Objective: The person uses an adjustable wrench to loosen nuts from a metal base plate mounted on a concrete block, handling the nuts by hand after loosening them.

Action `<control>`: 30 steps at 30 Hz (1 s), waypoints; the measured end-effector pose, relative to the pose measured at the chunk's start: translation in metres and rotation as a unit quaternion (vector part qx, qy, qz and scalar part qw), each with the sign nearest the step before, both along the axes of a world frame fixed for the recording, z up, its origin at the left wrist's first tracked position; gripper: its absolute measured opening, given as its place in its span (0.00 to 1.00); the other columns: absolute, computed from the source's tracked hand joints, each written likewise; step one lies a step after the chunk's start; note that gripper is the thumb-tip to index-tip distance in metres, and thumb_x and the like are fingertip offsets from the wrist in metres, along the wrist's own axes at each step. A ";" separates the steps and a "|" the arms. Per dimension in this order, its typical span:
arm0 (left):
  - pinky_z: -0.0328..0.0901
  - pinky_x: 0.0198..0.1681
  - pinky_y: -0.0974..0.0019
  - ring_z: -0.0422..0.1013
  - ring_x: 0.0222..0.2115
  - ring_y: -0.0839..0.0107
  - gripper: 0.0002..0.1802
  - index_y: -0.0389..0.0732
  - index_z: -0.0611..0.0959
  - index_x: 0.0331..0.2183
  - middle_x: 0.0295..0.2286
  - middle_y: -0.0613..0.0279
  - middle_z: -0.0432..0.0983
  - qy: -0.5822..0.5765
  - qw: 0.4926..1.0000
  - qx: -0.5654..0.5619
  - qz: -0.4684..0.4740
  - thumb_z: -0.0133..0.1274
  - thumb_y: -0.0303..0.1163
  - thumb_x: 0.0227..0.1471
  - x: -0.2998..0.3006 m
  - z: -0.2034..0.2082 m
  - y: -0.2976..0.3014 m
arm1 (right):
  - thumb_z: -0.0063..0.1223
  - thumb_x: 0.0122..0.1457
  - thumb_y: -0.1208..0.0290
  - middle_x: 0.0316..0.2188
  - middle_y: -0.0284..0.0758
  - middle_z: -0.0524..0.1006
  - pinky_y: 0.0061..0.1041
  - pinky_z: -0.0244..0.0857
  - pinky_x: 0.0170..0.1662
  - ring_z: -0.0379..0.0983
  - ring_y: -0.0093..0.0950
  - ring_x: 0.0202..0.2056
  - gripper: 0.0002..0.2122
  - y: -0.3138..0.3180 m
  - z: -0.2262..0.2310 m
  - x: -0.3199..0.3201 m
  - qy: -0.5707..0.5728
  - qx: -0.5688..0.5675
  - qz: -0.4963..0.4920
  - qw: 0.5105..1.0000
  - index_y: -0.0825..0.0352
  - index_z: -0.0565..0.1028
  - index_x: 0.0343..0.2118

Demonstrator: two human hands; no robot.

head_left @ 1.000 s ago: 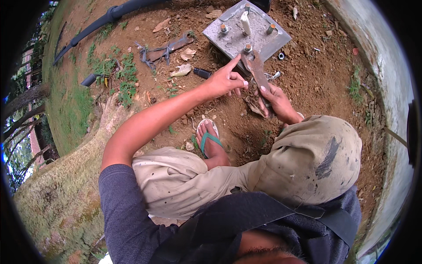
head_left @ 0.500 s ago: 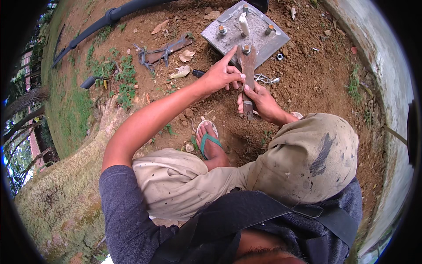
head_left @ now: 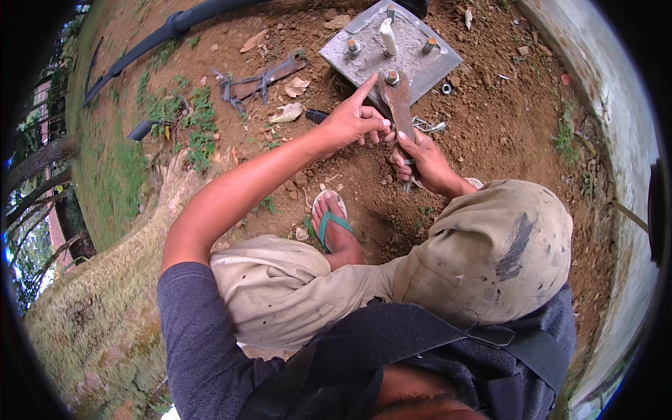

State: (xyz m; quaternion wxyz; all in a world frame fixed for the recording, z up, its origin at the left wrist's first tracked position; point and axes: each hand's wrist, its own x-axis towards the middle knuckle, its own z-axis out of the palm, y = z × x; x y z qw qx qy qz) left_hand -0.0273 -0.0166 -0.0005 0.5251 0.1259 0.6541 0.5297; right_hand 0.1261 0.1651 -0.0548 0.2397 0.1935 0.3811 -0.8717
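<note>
A rusty flat wrench (head_left: pixel 400 105) has its far end around the nut on the near bolt (head_left: pixel 393 77) of a square concrete block (head_left: pixel 425 77). Its lower end is in my right hand (head_left: pixel 430 166), fingers wrapped around the handle. Beside the wrench's left edge is my left hand (head_left: pixel 352 123). Its index finger points out toward the block's near edge and the other fingers are loosely bent. It grips nothing that I can see. More bolts, one with a nut (head_left: pixel 353 47), and a white pipe stub (head_left: pixel 388 37) stand up from the block.
A loose nut (head_left: pixel 446 89) and a bundle of pale wire (head_left: pixel 429 125) lie on the soil near the block. To the left are a tied rusty metal piece (head_left: pixel 260 82) and a dark pipe (head_left: pixel 185 23). A concrete wall (head_left: pixel 616 105) runs along the right.
The wrench's handle has swung to the right, and my right hand has gone slightly right with it. My left hand has stayed nearly where it was.
</note>
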 end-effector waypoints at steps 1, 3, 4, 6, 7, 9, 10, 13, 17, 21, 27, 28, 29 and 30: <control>0.67 0.28 0.72 0.77 0.28 0.75 0.60 0.48 0.35 0.74 0.34 0.60 0.84 -0.001 1.000 0.000 -0.009 0.62 0.32 0.60 0.002 0.001 0.004 | 0.40 0.78 0.60 0.20 0.29 0.69 0.22 0.60 0.20 0.61 0.19 0.16 0.12 0.010 0.004 0.001 -0.010 -0.009 0.002 1.000 0.65 0.69 0.48; 0.68 0.29 0.73 0.77 0.30 0.76 0.59 0.48 0.36 0.75 0.36 0.58 0.84 0.000 1.000 -0.003 -0.021 0.61 0.32 0.61 0.003 0.002 0.007 | 0.40 0.78 0.60 0.17 0.27 0.65 0.21 0.54 0.18 0.55 0.17 0.15 0.13 0.031 0.010 0.000 -0.030 0.024 0.036 0.999 0.66 0.69 0.45; 0.68 0.29 0.73 0.77 0.30 0.76 0.59 0.48 0.36 0.75 0.36 0.58 0.84 0.001 1.000 -0.011 -0.016 0.61 0.32 0.61 0.003 0.005 -0.003 | 0.40 0.78 0.61 0.16 0.26 0.65 0.21 0.53 0.17 0.55 0.17 0.14 0.12 0.042 0.006 -0.008 -0.036 0.026 0.078 0.996 0.66 0.69 0.45; 0.68 0.29 0.73 0.78 0.30 0.76 0.59 0.48 0.36 0.75 0.36 0.58 0.84 -0.008 1.000 -0.004 -0.024 0.61 0.32 0.61 0.007 0.003 -0.001 | 0.40 0.77 0.62 0.16 0.24 0.65 0.19 0.51 0.15 0.54 0.16 0.13 0.12 0.095 0.004 -0.025 -0.015 0.065 0.181 0.981 0.67 0.72 0.43; 0.68 0.29 0.73 0.78 0.30 0.75 0.60 0.49 0.34 0.74 0.37 0.58 0.84 -0.008 0.999 -0.011 -0.042 0.60 0.32 0.61 0.010 0.003 0.003 | 0.40 0.77 0.63 0.15 0.23 0.65 0.18 0.50 0.14 0.55 0.15 0.12 0.13 0.122 0.007 -0.037 0.005 0.092 0.231 0.969 0.67 0.74 0.43; 0.69 0.29 0.72 0.78 0.30 0.75 0.61 0.49 0.31 0.74 0.38 0.58 0.84 0.002 0.998 -0.024 -0.053 0.60 0.32 0.62 0.019 0.002 0.003 | 0.41 0.76 0.63 0.14 0.23 0.67 0.18 0.49 0.12 0.56 0.14 0.11 0.14 0.161 0.016 -0.078 0.044 0.154 0.331 0.930 0.68 0.77 0.44; 0.69 0.29 0.72 0.78 0.30 0.75 0.61 0.49 0.30 0.74 0.38 0.58 0.84 0.007 0.998 -0.030 -0.060 0.60 0.32 0.62 0.023 0.000 0.005 | 0.42 0.76 0.62 0.13 0.25 0.67 0.18 0.48 0.12 0.56 0.14 0.10 0.16 0.176 0.020 -0.098 0.059 0.190 0.377 0.904 0.69 0.78 0.45; 0.69 0.29 0.71 0.79 0.31 0.73 0.63 0.50 0.27 0.73 0.39 0.59 0.83 -0.017 0.999 -0.020 -0.034 0.60 0.33 0.62 0.035 0.001 0.013 | 0.48 0.74 0.60 0.11 0.23 0.68 0.17 0.50 0.11 0.56 0.13 0.09 0.15 0.188 0.029 -0.129 0.075 0.271 0.409 0.868 0.67 0.79 0.39; 0.70 0.31 0.71 0.80 0.32 0.73 0.61 0.49 0.31 0.74 0.40 0.59 0.84 -0.028 0.998 -0.001 -0.052 0.61 0.34 0.62 0.026 0.006 0.009 | 0.48 0.74 0.60 0.11 0.22 0.67 0.15 0.50 0.11 0.60 0.11 0.09 0.14 0.178 0.035 -0.087 0.086 0.308 0.348 0.881 0.64 0.75 0.33; 0.70 0.31 0.72 0.80 0.32 0.74 0.60 0.49 0.33 0.74 0.40 0.58 0.84 -0.024 0.998 0.012 -0.061 0.61 0.35 0.63 0.022 0.005 0.009 | 0.47 0.75 0.57 0.13 0.22 0.69 0.18 0.51 0.14 0.59 0.13 0.11 0.15 0.147 0.025 -0.025 0.057 0.304 0.249 0.918 0.63 0.75 0.35; 0.71 0.30 0.71 0.79 0.32 0.73 0.61 0.47 0.31 0.74 0.40 0.55 0.84 -0.008 1.000 0.009 -0.026 0.60 0.35 0.63 0.015 0.002 0.002 | 0.43 0.76 0.56 0.18 0.27 0.72 0.19 0.56 0.19 0.62 0.17 0.14 0.15 0.042 0.015 0.014 0.024 0.169 0.060 0.984 0.65 0.73 0.42; 0.70 0.31 0.71 0.79 0.32 0.73 0.60 0.47 0.31 0.74 0.40 0.55 0.84 -0.009 1.000 0.009 -0.023 0.60 0.35 0.63 0.014 0.002 0.006 | 0.43 0.76 0.56 0.18 0.28 0.72 0.19 0.57 0.19 0.62 0.18 0.14 0.15 0.034 0.015 0.015 0.025 0.159 0.039 0.986 0.64 0.73 0.42; 0.70 0.31 0.71 0.79 0.32 0.73 0.60 0.48 0.31 0.74 0.40 0.55 0.84 -0.011 1.000 0.009 -0.020 0.60 0.35 0.62 0.014 0.003 0.009 | 0.43 0.77 0.57 0.18 0.28 0.72 0.19 0.57 0.19 0.62 0.18 0.14 0.15 0.029 0.012 0.014 0.028 0.158 0.024 0.987 0.65 0.72 0.43; 0.70 0.31 0.71 0.79 0.32 0.73 0.60 0.48 0.32 0.74 0.40 0.55 0.84 -0.013 1.000 0.008 -0.015 0.60 0.35 0.62 0.013 0.003 0.011 | 0.43 0.77 0.57 0.18 0.28 0.72 0.20 0.57 0.19 0.63 0.18 0.14 0.14 0.023 0.009 0.013 0.031 0.156 0.010 0.987 0.65 0.72 0.43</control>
